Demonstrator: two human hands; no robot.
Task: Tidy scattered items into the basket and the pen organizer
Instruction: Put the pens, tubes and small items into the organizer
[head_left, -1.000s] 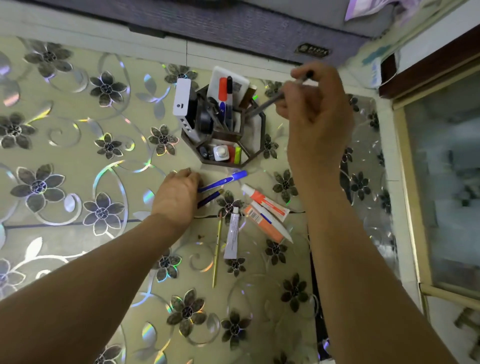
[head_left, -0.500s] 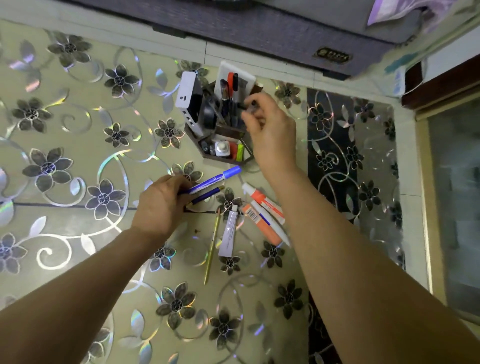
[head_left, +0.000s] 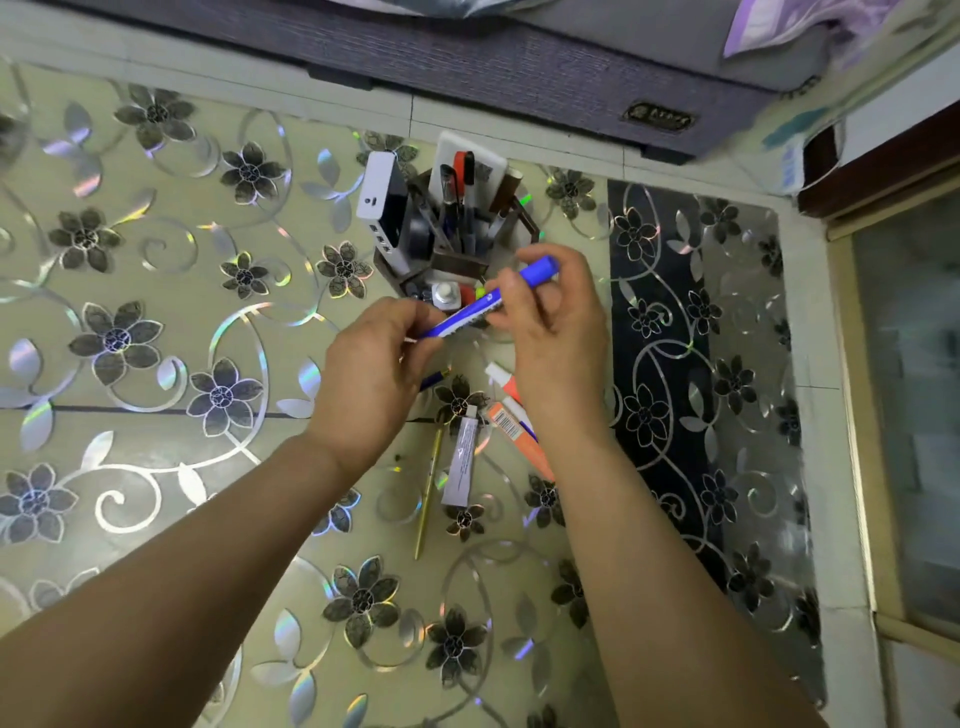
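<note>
Even, soft light and a wide-angle bend at the edges.

The floor (head_left: 156, 364) glints with small rainbow and silver flashes off its foil flowers, and shadows under the forearms are faint. Straight lines of the white border (head_left: 810, 415) curve toward the frame's right side. The centre is fairly sharp; the glass door (head_left: 914, 415) at right and the top corners look smeared and soft.

a blue marker (head_left: 485, 304) slants between both grips, cap end past the right grip, just in front of the dark octagonal pen organizer (head_left: 457, 244).
</note>
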